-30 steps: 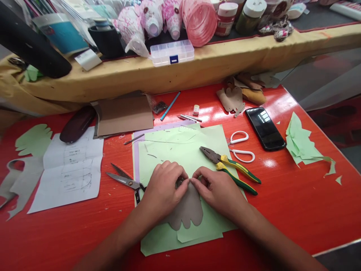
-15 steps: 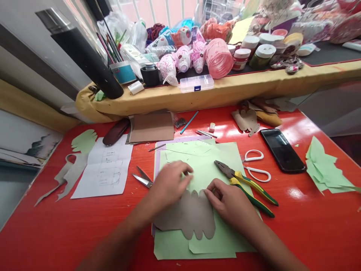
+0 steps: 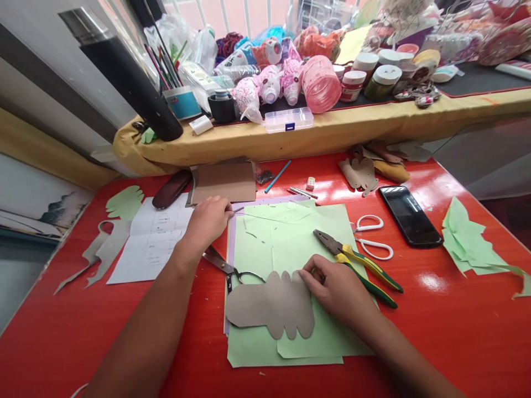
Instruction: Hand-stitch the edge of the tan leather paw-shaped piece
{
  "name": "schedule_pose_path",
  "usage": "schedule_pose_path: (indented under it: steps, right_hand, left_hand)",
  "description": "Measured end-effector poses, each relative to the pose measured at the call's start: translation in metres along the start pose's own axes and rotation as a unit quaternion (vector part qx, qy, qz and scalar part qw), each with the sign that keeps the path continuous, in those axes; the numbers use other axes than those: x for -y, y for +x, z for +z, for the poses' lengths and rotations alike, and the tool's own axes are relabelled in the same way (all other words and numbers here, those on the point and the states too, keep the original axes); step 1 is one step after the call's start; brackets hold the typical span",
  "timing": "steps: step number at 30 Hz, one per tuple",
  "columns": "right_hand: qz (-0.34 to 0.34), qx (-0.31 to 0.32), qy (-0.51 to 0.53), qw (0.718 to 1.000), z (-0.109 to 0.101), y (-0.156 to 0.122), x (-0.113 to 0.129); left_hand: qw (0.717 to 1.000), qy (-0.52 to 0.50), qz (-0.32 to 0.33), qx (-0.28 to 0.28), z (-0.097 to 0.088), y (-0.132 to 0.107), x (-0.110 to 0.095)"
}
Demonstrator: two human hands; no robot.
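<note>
On the green sheets (image 3: 251,351), the grey cut-out (image 3: 286,307) lies with its visible outline fully cut; upper lobes show apparent holes but remain unjoined. The right hand (image 3: 329,281) pinches the upper-right lobe; the left hand (image 3: 209,220) meets a dark rod (image 3: 238,210), grip indeterminable.

We could read no words: the marks (image 3: 162,228) on the white sheet (image 3: 141,251) near nine o'clock and the red jar (image 3: 352,87) near one were illegible

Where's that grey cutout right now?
The cutout lies just below centre in the head view, on green paper, with the right hand at its upper right corner.
</note>
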State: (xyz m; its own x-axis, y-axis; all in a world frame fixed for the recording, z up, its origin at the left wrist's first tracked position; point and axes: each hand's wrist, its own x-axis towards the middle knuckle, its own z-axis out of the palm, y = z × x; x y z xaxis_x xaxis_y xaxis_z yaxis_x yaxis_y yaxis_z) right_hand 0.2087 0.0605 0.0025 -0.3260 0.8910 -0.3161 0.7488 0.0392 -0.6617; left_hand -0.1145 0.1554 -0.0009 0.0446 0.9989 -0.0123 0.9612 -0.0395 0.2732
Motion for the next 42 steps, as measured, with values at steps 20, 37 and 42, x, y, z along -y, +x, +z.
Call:
schedule_pose_path:
  steps: [20,37,42]
  right_hand:
    - [0.001,-0.006,0.009,1.0,0.002,0.001,-0.002]
    - [0.012,0.0,0.014,1.0,-0.001,0.001,0.0]
    - [0.006,-0.005,0.01,1.0,0.0,0.001,-0.001]
  left_hand:
    - [0.407,-0.882,-0.224,0.08,-0.007,-0.06,-0.097]
    - [0.54,-0.818,-0.181,0.085,0.004,-0.072,-0.101]
    - [0.675,-0.722,-0.117,0.098,0.008,-0.087,-0.105]
